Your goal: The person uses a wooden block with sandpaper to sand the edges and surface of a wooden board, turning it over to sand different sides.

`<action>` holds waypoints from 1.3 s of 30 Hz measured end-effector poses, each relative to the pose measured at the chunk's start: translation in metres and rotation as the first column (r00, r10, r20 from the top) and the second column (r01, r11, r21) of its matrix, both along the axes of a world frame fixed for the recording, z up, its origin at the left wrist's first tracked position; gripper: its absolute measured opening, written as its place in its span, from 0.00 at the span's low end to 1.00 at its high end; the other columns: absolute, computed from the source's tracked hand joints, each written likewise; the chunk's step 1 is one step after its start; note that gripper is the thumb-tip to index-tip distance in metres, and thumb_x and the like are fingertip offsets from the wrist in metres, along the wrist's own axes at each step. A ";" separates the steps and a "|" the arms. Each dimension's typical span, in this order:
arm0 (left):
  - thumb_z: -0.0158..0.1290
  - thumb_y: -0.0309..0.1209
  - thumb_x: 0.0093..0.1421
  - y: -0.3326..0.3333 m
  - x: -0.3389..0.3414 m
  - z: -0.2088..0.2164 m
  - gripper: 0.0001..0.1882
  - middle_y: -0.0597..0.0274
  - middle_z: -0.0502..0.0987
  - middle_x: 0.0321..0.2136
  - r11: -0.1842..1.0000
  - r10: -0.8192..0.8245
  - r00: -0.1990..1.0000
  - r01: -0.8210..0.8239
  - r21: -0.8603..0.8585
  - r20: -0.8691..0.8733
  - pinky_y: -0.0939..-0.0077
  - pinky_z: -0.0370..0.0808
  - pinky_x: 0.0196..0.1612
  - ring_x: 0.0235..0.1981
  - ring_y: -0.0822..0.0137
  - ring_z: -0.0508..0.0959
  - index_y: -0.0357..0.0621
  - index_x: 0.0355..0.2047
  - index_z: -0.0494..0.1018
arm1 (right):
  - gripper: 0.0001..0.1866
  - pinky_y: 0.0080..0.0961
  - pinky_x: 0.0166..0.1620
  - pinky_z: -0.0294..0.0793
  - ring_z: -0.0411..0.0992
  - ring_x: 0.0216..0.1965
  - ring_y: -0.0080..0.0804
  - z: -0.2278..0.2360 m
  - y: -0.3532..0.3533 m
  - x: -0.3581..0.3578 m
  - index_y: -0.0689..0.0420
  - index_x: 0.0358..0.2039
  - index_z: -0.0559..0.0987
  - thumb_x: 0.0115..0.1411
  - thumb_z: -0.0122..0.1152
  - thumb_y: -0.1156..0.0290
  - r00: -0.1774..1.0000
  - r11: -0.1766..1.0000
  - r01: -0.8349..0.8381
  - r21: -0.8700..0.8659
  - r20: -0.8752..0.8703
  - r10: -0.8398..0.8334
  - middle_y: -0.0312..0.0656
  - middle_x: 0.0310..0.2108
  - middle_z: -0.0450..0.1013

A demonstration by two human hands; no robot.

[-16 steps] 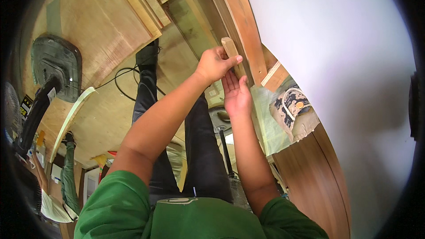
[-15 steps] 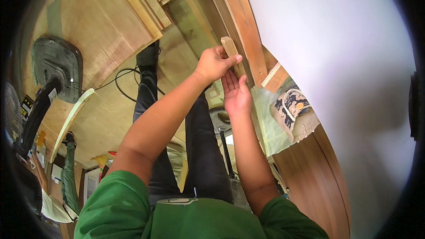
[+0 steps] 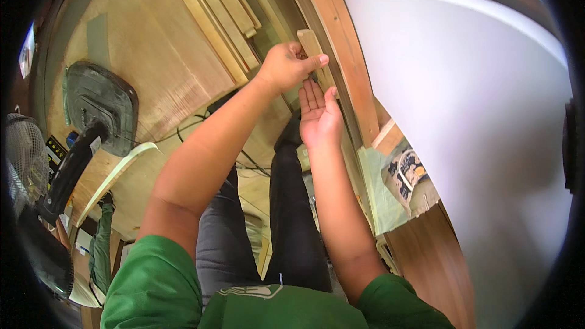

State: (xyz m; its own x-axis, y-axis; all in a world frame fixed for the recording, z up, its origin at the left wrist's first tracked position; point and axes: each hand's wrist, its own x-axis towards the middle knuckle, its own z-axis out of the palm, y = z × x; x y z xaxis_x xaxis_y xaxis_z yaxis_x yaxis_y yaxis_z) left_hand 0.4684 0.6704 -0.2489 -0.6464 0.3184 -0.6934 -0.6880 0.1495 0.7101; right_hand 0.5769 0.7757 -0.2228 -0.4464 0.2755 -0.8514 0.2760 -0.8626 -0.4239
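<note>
The left hand (image 3: 286, 66) pinches a short pale wooden block (image 3: 317, 55) against the long curved wooden frame edge (image 3: 341, 55); the right hand (image 3: 318, 116) lies flat and open beside it, seemingly bracing. Keep the block flush and the pressure even.

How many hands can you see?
2. The left hand grips a small wooden piece against the long wooden frame. The right hand lies flat and open just below it, by the frame.

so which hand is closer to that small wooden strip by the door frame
Left. The left hand grips the small wooden strip itself, thumb across it. The right hand lies open just below, palm up, fingertips by the strip's lower end.
</note>
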 end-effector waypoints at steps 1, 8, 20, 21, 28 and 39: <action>0.67 0.44 0.55 -0.003 -0.006 0.000 0.25 0.58 0.82 0.31 1.000 0.003 1.000 -0.002 -0.023 0.005 0.75 0.75 0.40 0.34 0.71 0.79 0.30 0.38 0.79 | 0.33 0.44 0.66 0.63 0.65 0.62 0.48 -0.001 -0.004 -0.006 0.70 0.60 0.61 0.68 0.56 0.56 1.000 1.000 0.007 0.006 0.003 -0.007 0.58 0.58 0.66; 0.68 0.47 0.52 -0.026 -0.047 0.001 0.27 0.55 0.81 0.31 0.998 0.048 0.999 -0.048 -0.037 0.005 0.74 0.77 0.37 0.30 0.69 0.79 0.32 0.37 0.79 | 0.33 0.45 0.68 0.60 0.63 0.64 0.49 0.000 -0.031 -0.051 0.71 0.62 0.59 0.69 0.55 0.57 0.999 1.000 0.020 -0.001 -0.030 -0.020 0.59 0.61 0.62; 0.66 0.50 0.55 -0.084 -0.145 -0.008 0.25 0.59 0.80 0.30 0.993 0.068 0.996 -0.073 -0.095 -0.058 0.73 0.73 0.37 0.30 0.68 0.78 0.36 0.35 0.78 | 0.34 0.46 0.70 0.57 0.56 0.68 0.53 -0.002 -0.083 -0.144 0.70 0.65 0.53 0.70 0.52 0.59 0.966 0.996 -0.066 -0.062 -0.254 0.048 0.65 0.65 0.56; 0.65 0.50 0.55 -0.090 -0.161 -0.011 0.26 0.59 0.80 0.31 0.985 0.117 0.991 -0.124 -0.120 -0.060 0.73 0.73 0.38 0.30 0.68 0.78 0.37 0.37 0.78 | 0.34 0.46 0.70 0.57 0.56 0.68 0.53 0.002 -0.089 -0.165 0.70 0.65 0.54 0.70 0.52 0.59 0.950 0.995 -0.080 -0.062 -0.307 0.058 0.65 0.65 0.55; 0.64 0.43 0.58 -0.141 -0.163 0.021 0.23 0.59 0.80 0.34 0.925 0.379 0.921 -0.375 0.057 -0.089 0.73 0.74 0.43 0.35 0.68 0.77 0.37 0.43 0.76 | 0.28 0.45 0.61 0.68 0.70 0.56 0.49 0.010 -0.135 -0.187 0.65 0.59 0.65 0.68 0.57 0.59 0.952 0.978 -0.160 -0.137 -0.283 0.116 0.56 0.53 0.70; 0.66 0.26 0.55 -0.078 0.034 0.061 0.21 0.61 0.80 0.39 0.776 0.629 0.771 -0.617 0.129 -0.097 0.75 0.77 0.44 0.39 0.69 0.79 0.34 0.47 0.73 | 0.10 0.35 0.50 0.72 0.73 0.45 0.34 0.028 -0.081 -0.048 0.56 0.47 0.72 0.68 0.56 0.67 0.953 0.907 -0.302 -0.292 -0.113 0.281 0.39 0.46 0.73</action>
